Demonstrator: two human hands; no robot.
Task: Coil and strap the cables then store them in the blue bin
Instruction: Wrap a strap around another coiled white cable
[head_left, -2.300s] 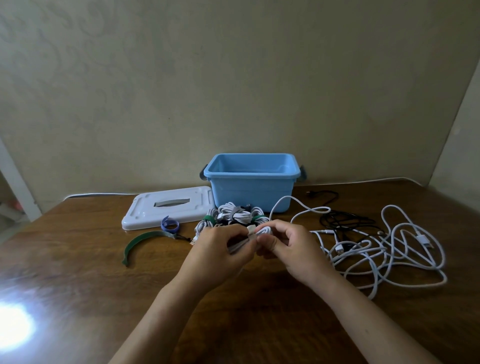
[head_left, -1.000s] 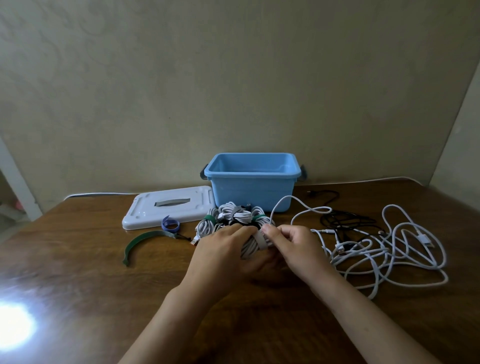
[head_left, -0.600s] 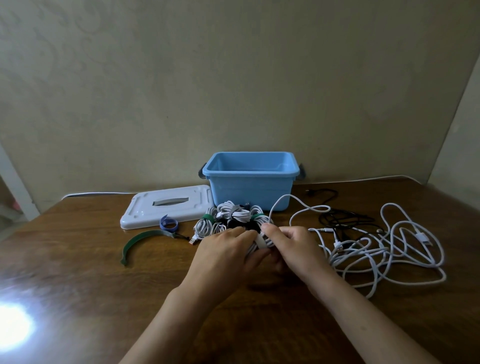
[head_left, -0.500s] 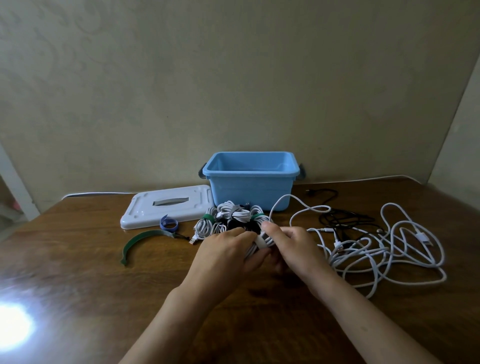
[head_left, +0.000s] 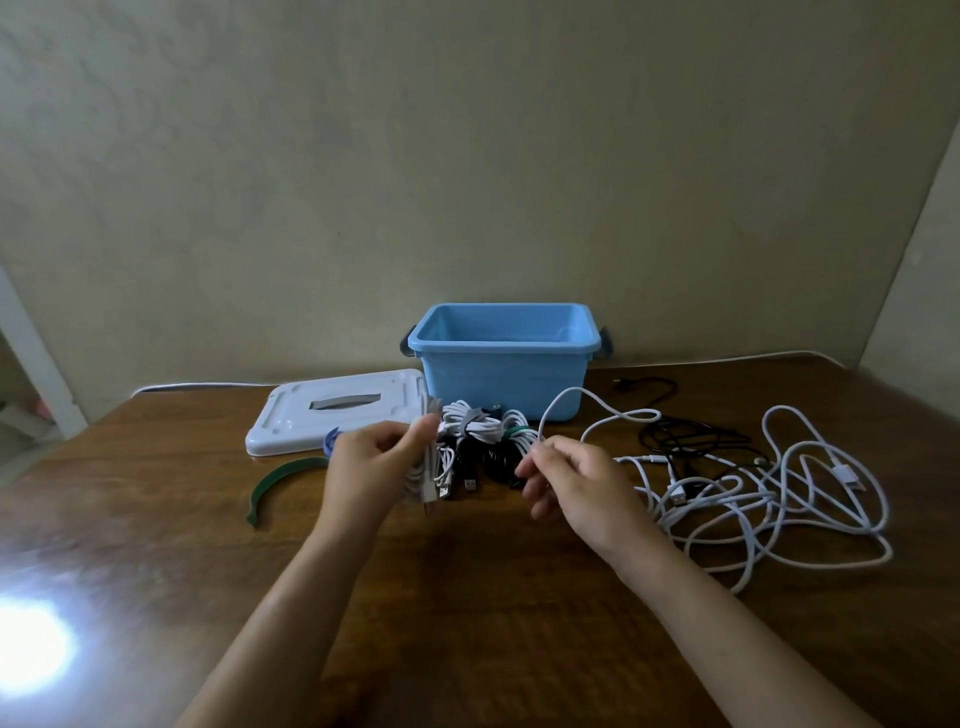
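Note:
My left hand (head_left: 371, 467) grips a coiled white cable (head_left: 430, 462) wrapped in a grey strap, held upright above the table. To its right my right hand (head_left: 574, 480) hangs with loosely curled fingers; a loose white cable (head_left: 582, 402) rises beside its fingertips, and contact with it is unclear. Several strapped coils (head_left: 480, 431), white and black, lie in front of the open blue bin (head_left: 501, 382) at the back centre. A tangle of loose white cables (head_left: 769, 499) spreads to the right.
The bin's white lid (head_left: 337, 413) lies left of the bin. A green strap (head_left: 275, 480) curves on the table at the left, with a blue strap (head_left: 330, 441) by the lid. Loose black cables (head_left: 691, 436) lie right of the bin. The wall stands close behind.
My hands have come apart. The left hand has lifted the strapped white coil to the left, and the right hand has let go of it and drawn back to the right.

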